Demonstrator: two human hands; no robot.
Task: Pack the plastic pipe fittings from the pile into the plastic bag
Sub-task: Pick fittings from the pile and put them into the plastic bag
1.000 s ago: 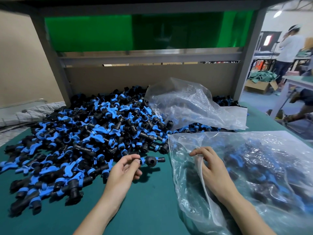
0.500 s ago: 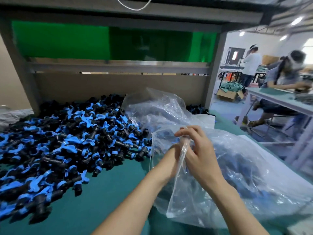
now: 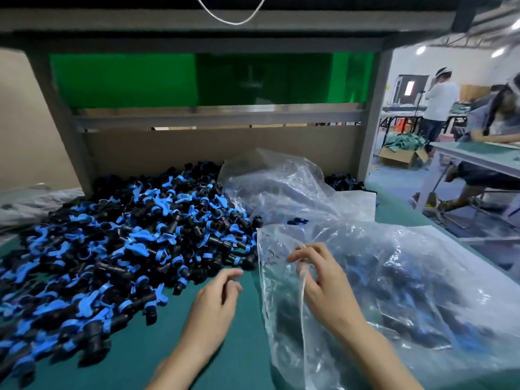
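Green surface: fittings pile; right hand pinches bag rim; left hand empty, loosely curled. Likely risk: pinch slips, bag sags shut.

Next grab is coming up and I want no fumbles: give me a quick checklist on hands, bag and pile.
1. Free left hand: ok, fingers relaxed, holding nothing, over the green mat.
2. Grip of right hand on the plastic bag: ok, it pinches the mouth edge.
3. Mouth open wide enough: cannot tell, the film is crumpled.
4. Reach to the pile of fittings: ok, it lies just ahead and left of the left hand.
5. Room left in the bag: cannot tell, contents are blurred.
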